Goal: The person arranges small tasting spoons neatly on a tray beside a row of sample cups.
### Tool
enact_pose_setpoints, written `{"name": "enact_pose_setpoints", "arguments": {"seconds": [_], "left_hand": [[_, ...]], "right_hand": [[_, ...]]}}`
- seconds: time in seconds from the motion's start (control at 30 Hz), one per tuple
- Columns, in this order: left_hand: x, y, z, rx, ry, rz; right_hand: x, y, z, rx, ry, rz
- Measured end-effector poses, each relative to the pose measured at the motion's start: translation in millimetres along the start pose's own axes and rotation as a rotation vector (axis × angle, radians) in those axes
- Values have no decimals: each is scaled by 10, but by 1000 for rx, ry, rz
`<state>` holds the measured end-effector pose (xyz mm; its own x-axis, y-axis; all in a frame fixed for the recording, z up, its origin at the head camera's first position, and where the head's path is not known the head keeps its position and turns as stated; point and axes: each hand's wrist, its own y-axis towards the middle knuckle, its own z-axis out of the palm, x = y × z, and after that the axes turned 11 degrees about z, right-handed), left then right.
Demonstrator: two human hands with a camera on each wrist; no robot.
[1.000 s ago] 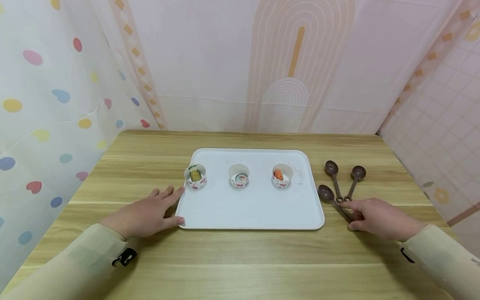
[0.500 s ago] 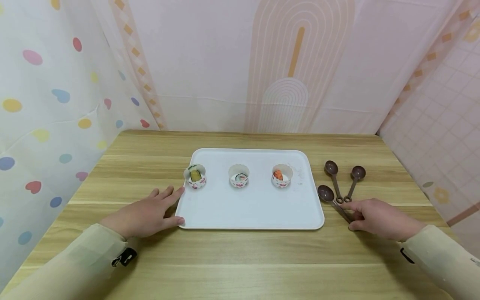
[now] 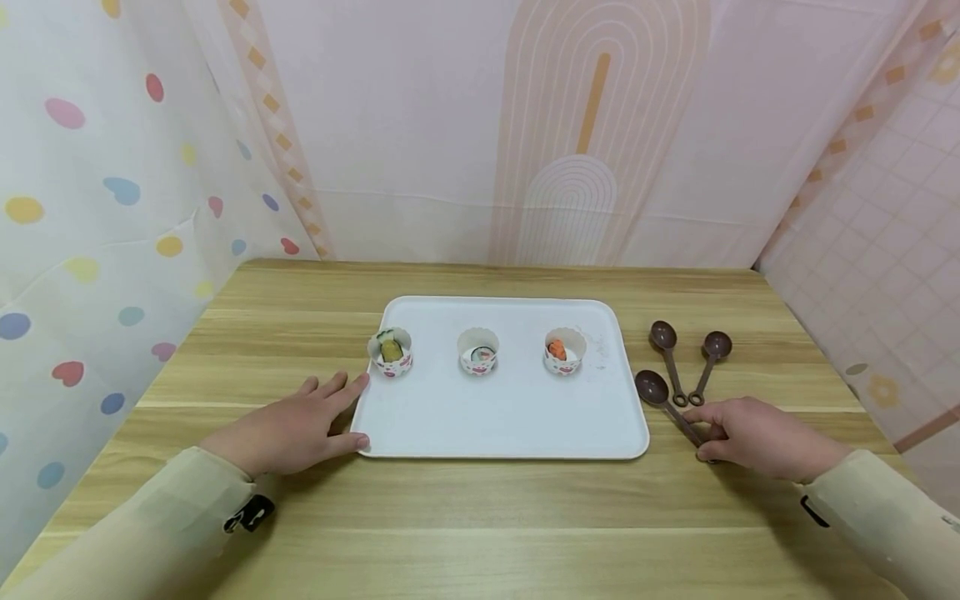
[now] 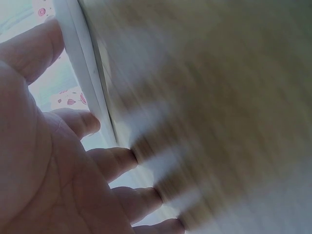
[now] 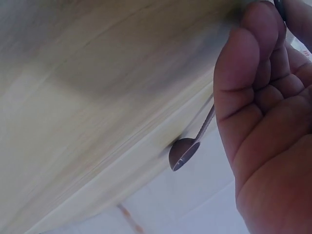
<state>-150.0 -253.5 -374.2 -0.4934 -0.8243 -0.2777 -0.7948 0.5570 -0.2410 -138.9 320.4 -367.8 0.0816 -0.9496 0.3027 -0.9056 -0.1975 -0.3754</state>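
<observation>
In the head view, my left hand point(image 3: 292, 429) rests at the left edge of a white tray point(image 3: 495, 425), fingers spread, with the thumb and index fingertip on the rim. My right hand point(image 3: 757, 437) pinches the handle of the nearest brown measuring spoon point(image 3: 652, 387) between thumb and index finger. That spoon's bowl lies close by the tray's right edge. Two smaller measuring spoons, one left point(image 3: 663, 335) and one right point(image 3: 717, 344), lie just beyond the hand. In the right wrist view the other fingers are curled, and one spoon bowl point(image 5: 184, 153) shows.
Three paper baking cups stand in a row on the tray: a left one point(image 3: 401, 364) with a green-yellow piece, a middle one point(image 3: 467, 362) with a pale piece, and a right one point(image 3: 573, 364) with an orange piece. Patterned curtains point(image 3: 420, 125) surround the wooden table point(image 3: 480, 533).
My right index finger has drawn in slightly along the spoon handle, toward the thumb. The left hand, tray and cups have stayed in place.
</observation>
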Motion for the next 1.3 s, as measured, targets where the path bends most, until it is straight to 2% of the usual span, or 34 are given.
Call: {"name": "enact_pose_setpoints", "arguments": {"seconds": [0.23, 0.47, 0.77, 1.07, 1.3], "left_hand": [[3, 8, -5, 10, 9, 8], [13, 11, -5, 24, 7, -1], [6, 16, -7, 28, 8, -5], [1, 23, -9, 25, 7, -10], [-6, 17, -8, 26, -1, -16]], "right_hand": [[9, 2, -2, -7, -6, -25], [52, 20, -9, -41, 57, -17], [195, 53, -19, -25, 209, 24], [414, 106, 11, -49, 264, -35], [616, 163, 88, -22, 432, -77]]}}
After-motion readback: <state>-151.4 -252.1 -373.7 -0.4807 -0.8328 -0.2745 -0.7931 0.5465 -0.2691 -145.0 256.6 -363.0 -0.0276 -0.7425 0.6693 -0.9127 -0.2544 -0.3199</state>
